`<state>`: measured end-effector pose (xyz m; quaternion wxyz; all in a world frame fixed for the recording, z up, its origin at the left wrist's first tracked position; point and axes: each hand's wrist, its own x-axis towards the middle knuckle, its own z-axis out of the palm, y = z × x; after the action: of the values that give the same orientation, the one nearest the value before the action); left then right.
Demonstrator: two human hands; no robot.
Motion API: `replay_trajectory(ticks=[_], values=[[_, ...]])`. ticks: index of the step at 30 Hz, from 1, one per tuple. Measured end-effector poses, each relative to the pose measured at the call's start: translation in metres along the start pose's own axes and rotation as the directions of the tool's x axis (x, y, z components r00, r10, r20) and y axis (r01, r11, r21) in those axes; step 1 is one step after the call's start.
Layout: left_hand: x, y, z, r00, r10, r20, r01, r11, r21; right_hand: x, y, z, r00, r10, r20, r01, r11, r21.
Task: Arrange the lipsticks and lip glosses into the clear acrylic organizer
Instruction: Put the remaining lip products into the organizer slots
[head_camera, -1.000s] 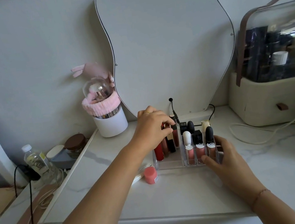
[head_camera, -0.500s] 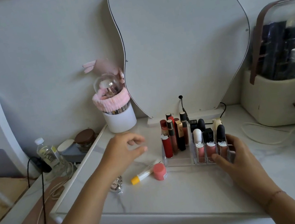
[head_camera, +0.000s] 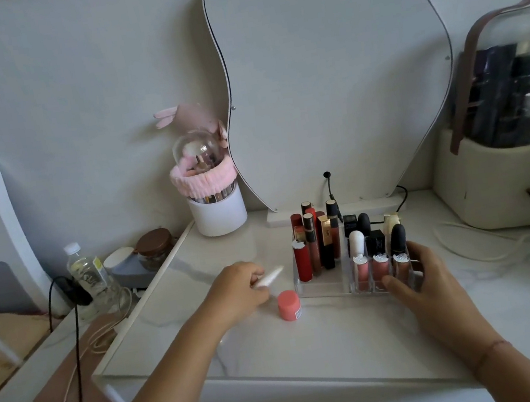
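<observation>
Head view: right hand (head_camera: 428, 283) wraps the near right corner of the clear acrylic organizer (head_camera: 323, 287), thumb on its front wall, prob. to brace it so it won't slide while items go in. Left hand (head_camera: 235, 290) pinches a white tube (head_camera: 269, 277), motion-blurred, just left of the organizer; I'd judge it's next to be slotted in. Pink jar (head_camera: 289, 305) sits on the tabletop (head_camera: 310, 341) just beside the organizer's near left corner, not yet filed.

Organizer stands mid-tabletop, in front of the mirror (head_camera: 324, 73). Looks: see-through walls w/ dividers. Left section holds tall tubes upright: red, brown, black-and-gold. Right side has three pinkish glosses (head_camera: 381, 268) in the near row, white and black caps above them, more black pieces behind. Most slots look filled; near left part seems to have room.
</observation>
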<state>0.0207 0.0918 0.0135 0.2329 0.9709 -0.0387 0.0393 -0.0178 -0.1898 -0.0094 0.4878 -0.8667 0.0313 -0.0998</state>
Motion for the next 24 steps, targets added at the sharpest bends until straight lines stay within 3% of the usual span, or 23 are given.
replay_trajectory(ticks=[5,11,14,24], values=[[-0.002,0.02,-0.018,0.972,-0.031,-0.233,-0.035,0.961,-0.273,0.0,0.001,0.0,1.0,0.001,0.007,-0.001,1.0,0.008],[-0.008,0.075,-0.024,0.928,0.094,-0.36,-0.279,0.815,-0.507,0.0,0.001,0.0,1.0,0.001,0.009,-0.002,1.0,0.009],[-0.005,0.1,-0.015,0.906,0.096,-0.412,-0.315,0.802,-0.507,0.0,0.001,-0.001,1.0,0.005,0.006,-0.005,1.0,0.009],[0.019,0.13,0.0,0.864,0.176,-0.472,-0.34,0.895,-0.289,0.001,0.003,-0.001,1.0,-0.004,0.008,0.004,1.0,0.024]])
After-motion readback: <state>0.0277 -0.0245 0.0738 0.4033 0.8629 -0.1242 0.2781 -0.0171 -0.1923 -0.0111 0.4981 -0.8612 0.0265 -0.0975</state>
